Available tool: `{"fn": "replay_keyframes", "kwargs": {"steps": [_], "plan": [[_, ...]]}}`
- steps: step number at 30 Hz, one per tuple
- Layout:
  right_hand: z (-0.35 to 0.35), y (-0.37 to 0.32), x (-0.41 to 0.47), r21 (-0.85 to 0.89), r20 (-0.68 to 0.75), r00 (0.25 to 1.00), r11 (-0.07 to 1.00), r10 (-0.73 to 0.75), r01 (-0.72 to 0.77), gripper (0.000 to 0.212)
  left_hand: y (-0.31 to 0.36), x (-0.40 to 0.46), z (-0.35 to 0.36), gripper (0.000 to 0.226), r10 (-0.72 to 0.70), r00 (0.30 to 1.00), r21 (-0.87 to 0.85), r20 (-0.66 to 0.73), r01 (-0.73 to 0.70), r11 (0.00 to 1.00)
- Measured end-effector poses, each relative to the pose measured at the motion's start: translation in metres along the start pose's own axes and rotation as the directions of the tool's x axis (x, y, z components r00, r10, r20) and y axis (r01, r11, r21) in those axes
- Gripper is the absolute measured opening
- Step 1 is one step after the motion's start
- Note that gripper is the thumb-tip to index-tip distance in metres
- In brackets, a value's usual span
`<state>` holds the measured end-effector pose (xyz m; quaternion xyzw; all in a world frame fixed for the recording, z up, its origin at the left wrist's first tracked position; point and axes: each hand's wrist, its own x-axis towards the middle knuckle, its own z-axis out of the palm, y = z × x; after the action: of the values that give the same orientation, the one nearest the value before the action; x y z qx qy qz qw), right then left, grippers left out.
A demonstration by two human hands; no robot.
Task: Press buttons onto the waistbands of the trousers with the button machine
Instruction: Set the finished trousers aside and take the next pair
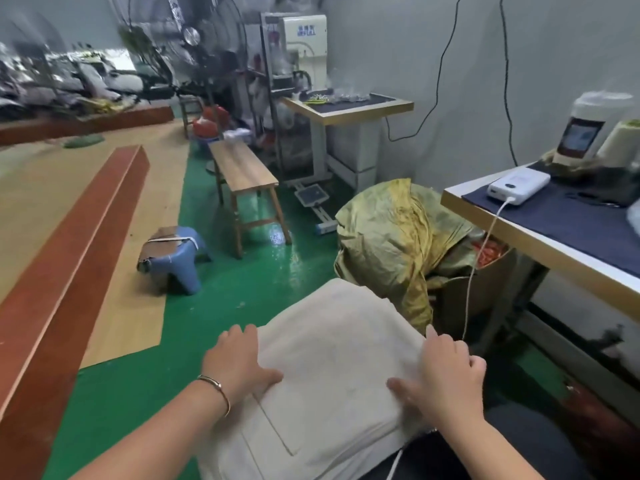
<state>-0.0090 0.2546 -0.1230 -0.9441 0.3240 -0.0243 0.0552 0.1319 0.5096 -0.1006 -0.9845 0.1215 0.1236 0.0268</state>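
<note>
We are only fetching stock: left hand point(239, 358) and right hand point(446, 372) clasp the folded cream trousers point(332, 358), which must next reach the tabletop point(540, 244).

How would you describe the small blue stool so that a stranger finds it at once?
Start at the green floor, left of the wooden bench. There stands the low blue plastic stool, beside the tan floor strip. Unlike the bench, it has cardboard tied over its seat.
</note>
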Motion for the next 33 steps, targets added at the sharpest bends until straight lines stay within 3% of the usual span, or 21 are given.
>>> {"fn": "replay_keyframes", "kwargs": {"steps": [2,3,5,7,8,10,12,13,15,17,18,19,21,22,23,25,28,29,31,32,33], "plan": [[-0.007,0.001,0.005,0.068,-0.056,0.998,0.997,-0.038,0.041,0.031,-0.005,-0.003,-0.002,0.067,-0.048,0.999,0.035,-0.009,0.048,0.998],[-0.010,0.000,0.006,0.151,-0.031,0.998,0.987,-0.049,0.053,0.017,-0.009,-0.004,-0.002,0.065,-0.079,0.997,0.042,0.003,0.079,0.996],[-0.020,-0.001,0.010,0.310,0.077,0.994,0.949,-0.075,0.048,0.008,-0.018,-0.007,-0.003,0.061,-0.130,0.989,0.052,0.069,0.127,0.991],[-0.037,0.000,0.013,0.515,0.187,0.974,0.857,-0.126,0.012,0.018,-0.029,-0.006,-0.003,0.060,-0.128,0.978,0.027,0.167,0.126,0.992],[-0.049,0.002,0.013,0.671,0.250,0.955,0.740,-0.162,-0.050,0.017,-0.035,-0.006,-0.003,0.063,-0.119,0.968,-0.016,0.221,0.125,0.992],[-0.068,0.005,0.012,0.886,0.383,0.881,0.382,-0.278,-0.264,0.026,-0.043,-0.008,-0.004,0.077,-0.114,0.942,-0.099,0.315,0.152,0.983],[-0.077,0.011,0.006,0.893,0.414,0.797,0.029,-0.441,-0.448,0.046,-0.046,-0.011,-0.006,0.083,-0.109,0.931,-0.123,0.347,0.161,0.979],[-0.079,0.012,0.003,0.859,0.399,0.777,-0.098,-0.487,-0.502,0.051,-0.045,-0.011,-0.009,0.076,-0.104,0.936,-0.132,0.337,0.157,0.979],[-0.072,0.016,-0.002,0.775,0.410,0.771,-0.259,-0.488,-0.576,0.055,-0.042,-0.009,-0.013,0.050,-0.067,0.956,-0.214,0.285,0.132,0.968],[-0.058,0.026,-0.003,0.717,0.462,0.806,-0.380,-0.369,-0.585,0.054,-0.038,-0.006,-0.017,0.036,0.046,0.963,-0.406,0.267,0.069,0.911],[-0.051,0.032,-0.003,0.725,0.498,0.819,-0.381,-0.285,-0.574,0.049,-0.035,-0.005,-0.019,0.031,0.101,0.964,-0.523,0.246,0.044,0.851],[-0.046,0.040,-0.004,0.766,0.533,0.826,-0.308,-0.184,-0.564,0.041,-0.031,-0.004,-0.021,0.028,0.121,0.972,-0.615,0.202,0.029,0.788],[-0.041,0.052,-0.007,0.857,0.513,0.858,0.054,0.020,-0.513,0.018,-0.028,0.000,-0.026,0.028,0.064,0.995,-0.693,0.080,0.009,0.721],[-0.039,0.059,-0.006,0.841,0.485,0.871,0.233,0.075,-0.489,0.017,-0.028,0.003,-0.026,0.028,0.024,0.999,-0.666,0.022,-0.003,0.746],[-0.037,0.064,-0.005,0.811,0.493,0.867,0.322,0.074,-0.489,0.021,-0.028,0.007,-0.027,0.029,0.003,1.000,-0.591,-0.018,-0.013,0.806],[-0.039,0.068,-0.005,0.787,0.539,0.842,0.352,0.009,-0.507,0.024,-0.031,0.011,-0.025,0.034,0.018,0.998,-0.362,0.065,0.007,0.932],[-0.044,0.063,-0.005,0.774,0.565,0.817,0.421,-0.119,-0.473,0.034,-0.035,0.002,-0.021,0.057,-0.010,0.905,-0.242,0.426,0.125,0.962],[-0.045,0.060,-0.006,0.769,0.556,0.819,0.460,-0.140,-0.443,0.030,-0.036,0.000,-0.019,0.067,-0.032,0.891,-0.247,0.452,0.159,0.956],[-0.048,0.053,-0.006,0.772,0.518,0.841,0.509,-0.155,-0.382,0.020,-0.037,-0.007,-0.016,0.064,-0.058,0.908,-0.281,0.415,0.189,0.941],[-0.047,0.051,-0.005,0.796,0.496,0.853,0.477,-0.164,-0.371,0.018,-0.036,-0.009,-0.012,0.066,-0.089,0.910,-0.325,0.405,0.234,0.916],[-0.049,0.047,-0.006,0.836,0.488,0.853,0.379,-0.187,-0.396,0.019,-0.035,-0.009,-0.006,0.074,-0.117,0.905,-0.386,0.410,0.289,0.876]]}}
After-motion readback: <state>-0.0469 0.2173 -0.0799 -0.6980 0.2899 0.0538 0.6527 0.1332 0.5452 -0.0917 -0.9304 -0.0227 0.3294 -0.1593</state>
